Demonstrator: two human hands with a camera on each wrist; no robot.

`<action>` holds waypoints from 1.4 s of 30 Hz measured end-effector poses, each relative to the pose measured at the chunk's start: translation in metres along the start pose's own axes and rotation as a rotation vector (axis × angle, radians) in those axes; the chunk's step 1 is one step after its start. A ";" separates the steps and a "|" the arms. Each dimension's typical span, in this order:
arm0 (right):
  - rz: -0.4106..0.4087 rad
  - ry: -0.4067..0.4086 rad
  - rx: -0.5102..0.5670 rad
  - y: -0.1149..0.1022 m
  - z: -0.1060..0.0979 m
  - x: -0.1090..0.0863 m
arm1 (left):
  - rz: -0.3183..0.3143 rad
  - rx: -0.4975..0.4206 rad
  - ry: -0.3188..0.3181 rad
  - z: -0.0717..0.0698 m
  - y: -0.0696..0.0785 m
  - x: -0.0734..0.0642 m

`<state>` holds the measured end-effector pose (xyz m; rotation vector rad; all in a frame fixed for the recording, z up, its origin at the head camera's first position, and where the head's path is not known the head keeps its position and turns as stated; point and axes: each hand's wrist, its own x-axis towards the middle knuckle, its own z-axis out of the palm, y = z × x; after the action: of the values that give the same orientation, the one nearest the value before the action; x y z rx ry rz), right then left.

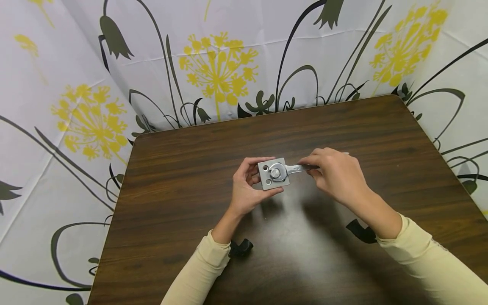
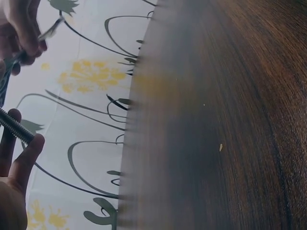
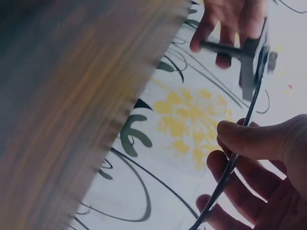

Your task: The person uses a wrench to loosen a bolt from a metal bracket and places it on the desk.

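In the head view my left hand (image 1: 245, 186) grips a small square metal plate (image 1: 281, 184) by its edges, above the table. A bolt (image 1: 275, 173) passes through the plate, and its threaded shank (image 2: 18, 126) sticks out underneath, beside the left fingers. Pinched between thumb and fingers of my right hand (image 1: 337, 171) is a silver wrench (image 1: 295, 169). The wrench's head lies around the bolt's top, against the plate's face. Two round holes show on the plate's left side. From the right wrist view the wrench (image 3: 230, 165) appears edge-on, running up to the plate (image 3: 247, 72).
Beneath the hands stretches a dark wood-grain table (image 1: 183, 178). A white curtain (image 1: 267, 25) with yellow and grey-green flowers hangs behind it and at both sides. Black pieces (image 1: 241, 248) show by the left wrist, and another black piece (image 1: 361, 231) by the right wrist.
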<state>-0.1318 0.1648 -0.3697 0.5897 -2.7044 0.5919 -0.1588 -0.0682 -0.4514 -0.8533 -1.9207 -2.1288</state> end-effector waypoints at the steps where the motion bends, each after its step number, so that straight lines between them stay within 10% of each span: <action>1: -0.021 0.006 -0.010 0.001 -0.001 0.004 | -0.002 -0.003 -0.003 0.000 0.000 0.000; 15: -0.207 0.057 -0.130 0.005 -0.003 0.033 | -0.019 -0.046 -0.043 0.002 0.001 0.000; 22: 0.062 0.028 -0.091 0.019 -0.005 0.020 | -0.015 -0.032 -0.029 -0.001 0.000 -0.001; 32: 0.429 -0.308 0.238 0.048 0.014 -0.018 | -0.018 -0.029 -0.013 -0.006 0.001 -0.002; 42: 0.660 -0.330 0.410 0.074 0.061 -0.059 | -0.025 -0.031 -0.018 -0.006 -0.001 -0.003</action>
<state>-0.1265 0.2176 -0.4690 -0.1721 -3.0956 1.3356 -0.1585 -0.0746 -0.4542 -0.8620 -1.9215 -2.1779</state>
